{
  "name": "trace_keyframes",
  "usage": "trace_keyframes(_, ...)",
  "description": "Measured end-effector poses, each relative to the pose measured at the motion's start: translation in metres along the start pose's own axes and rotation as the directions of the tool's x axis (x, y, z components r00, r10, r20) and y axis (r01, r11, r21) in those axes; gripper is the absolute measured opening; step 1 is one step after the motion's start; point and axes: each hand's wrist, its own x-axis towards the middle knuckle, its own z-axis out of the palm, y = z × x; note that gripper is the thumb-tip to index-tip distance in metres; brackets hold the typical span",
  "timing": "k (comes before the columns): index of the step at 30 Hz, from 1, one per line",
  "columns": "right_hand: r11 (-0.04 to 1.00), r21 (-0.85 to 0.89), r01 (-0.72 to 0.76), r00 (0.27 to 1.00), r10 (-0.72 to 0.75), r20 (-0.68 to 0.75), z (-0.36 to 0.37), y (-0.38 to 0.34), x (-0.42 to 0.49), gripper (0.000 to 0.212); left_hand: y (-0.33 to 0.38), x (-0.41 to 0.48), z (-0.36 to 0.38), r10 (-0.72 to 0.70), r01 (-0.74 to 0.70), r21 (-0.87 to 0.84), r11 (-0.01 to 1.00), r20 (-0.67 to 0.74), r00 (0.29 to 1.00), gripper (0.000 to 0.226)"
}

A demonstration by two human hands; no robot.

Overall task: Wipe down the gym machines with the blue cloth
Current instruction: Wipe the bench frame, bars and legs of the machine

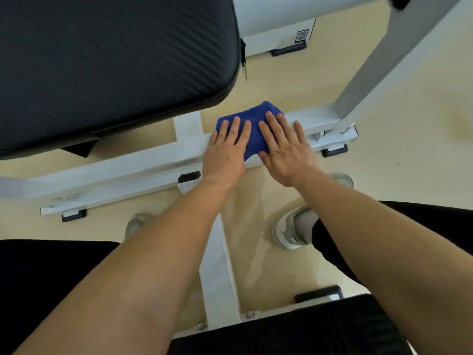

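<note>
Two hands on one cloth. Left hand (pixel 225 155) and right hand (pixel 288 152) lie palm-down, side by side, on the blue cloth (pixel 256 124). Fingers on both are straight and slightly spread, pressing flat, not curled round it.

The cloth sits on top of the white machine bar (pixel 115 170), a low crosswise rail just above the pale floor (pixel 409 188), near the middle of the view. It is deep royal blue, one plain colour, with a soft towel-like surface. It is bunched into a rough pad, not spread out. Its far edge makes a rounded hump that overhangs the far side of the bar. A small blue corner shows between the two hands on the near side. Most of its middle is covered by fingers.

Left fingers cover the cloth's left part, and the left palm rests on the bar. Right fingers cover the right part, and the right little finger reaches past the cloth edge onto bare bar.

Black ribbed seat pad (pixel 102 60) fills the upper left, above the bar. Grey upright post (pixel 378 67) rises at the right and meets the bar's right end. Black rubber foot (pixel 335 149) sits under that end. A second white bar (pixel 217 278) runs toward the camera between the forearms. Black footplate (pixel 307 334) sits at the bottom edge. Right shoe (pixel 286 231) stands on the floor right of the second bar, and left shoe (pixel 135 222) is partly hidden by the left forearm.
</note>
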Motion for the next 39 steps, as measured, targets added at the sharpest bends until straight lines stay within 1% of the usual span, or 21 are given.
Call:
trace_keyframes(4,0.992,-0.019,-0.125,0.992,0.125,0.019,-0.002,0.045,-0.013,0.07,0.044,0.032,-0.005,0.109,-0.109,0.01,0.994,0.011,0.994,0.065)
trace_keyframes(7,0.98,0.011,-0.199,0.979,0.199,0.036,-0.004,0.063,-0.022,0.071,0.068,0.047,-0.007,0.183,-0.183,0.012,0.983,0.018,0.983,0.063)
trace_keyframes(9,0.976,0.065,-0.208,0.978,0.207,0.025,-0.009,0.06,-0.022,0.071,0.064,0.047,-0.004,0.206,-0.206,0.001,0.979,-0.01,0.979,0.063)
trace_keyframes(11,0.978,0.128,-0.165,0.986,0.168,-0.017,-0.017,0.048,-0.013,0.066,0.049,0.038,0.0,0.197,-0.197,-0.003,0.98,-0.046,0.979,0.064)
trace_keyframes(15,0.981,0.195,-0.022,0.999,0.03,-0.04,-0.027,-0.002,0.015,0.058,0.0,0.007,0.006,0.074,-0.077,-0.024,0.997,-0.089,0.993,0.057)
trace_keyframes(19,0.982,0.178,0.065,0.997,-0.056,-0.053,-0.032,-0.062,0.043,0.049,-0.049,-0.024,0.002,-0.064,0.052,-0.106,0.993,-0.117,0.991,0.053)
trace_keyframes(20,0.983,0.168,0.077,0.996,-0.07,-0.047,-0.031,-0.072,0.047,0.05,-0.056,-0.029,-0.001,-0.099,0.078,-0.147,0.986,-0.143,0.985,0.05)
trace_keyframes(22,0.986,0.135,0.095,0.995,-0.091,-0.034,-0.028,-0.083,0.052,0.055,-0.062,-0.026,-0.011,-0.24,0.186,-0.249,0.95,-0.207,0.948,0.04)
trace_keyframes(23,0.988,0.123,0.096,0.995,-0.092,-0.035,-0.026,-0.082,0.053,0.055,-0.06,-0.02,-0.016,-0.308,0.25,-0.253,0.935,-0.225,0.924,0.037)
trace_keyframes(24,0.988,0.118,0.097,0.995,-0.092,-0.045,-0.024,-0.078,0.053,0.054,-0.056,-0.012,-0.019,-0.336,0.296,-0.193,0.935,-0.226,0.914,0.036)
trace_keyframes(25,0.989,0.112,0.098,0.994,-0.092,-0.058,-0.022,-0.071,0.053,0.052,-0.05,-0.004,-0.02,-0.323,0.305,-0.114,0.946,-0.214,0.922,0.036)
trace_keyframes(26,0.99,0.105,0.097,0.993,-0.09,-0.07,-0.021,-0.062,0.053,0.05,-0.042,0.003,-0.02,-0.287,0.281,-0.061,0.958,-0.19,0.939,0.036)
trace_keyframes(27,0.991,0.095,0.094,0.993,-0.086,-0.08,-0.019,-0.051,0.052,0.048,-0.034,0.01,-0.018,-0.249,0.245,-0.042,0.969,-0.165,0.954,0.035)
trace_keyframes(30,0.996,0.067,0.052,0.994,-0.045,-0.103,-0.017,-0.007,0.05,0.045,-0.002,0.032,-0.022,-0.133,0.128,-0.047,0.991,-0.118,0.984,0.034)
trace_keyframes(33,0.999,0.05,-0.003,0.993,0.009,-0.117,-0.016,0.039,0.044,0.046,0.035,0.055,-0.022,-0.023,0.017,-0.054,0.998,-0.102,0.995,0.028)
trace_keyframes(36,0.998,0.037,-0.059,0.993,0.063,-0.103,-0.017,0.06,0.039,0.047,0.054,0.064,-0.016,0.006,-0.016,-0.076,0.997,-0.125,0.992,0.029)
trace_keyframes(39,0.993,0.056,-0.105,0.99,0.11,-0.092,-0.018,0.045,0.04,0.046,0.046,0.058,-0.01,0.008,-0.024,-0.103,0.994,-0.159,0.987,0.03)
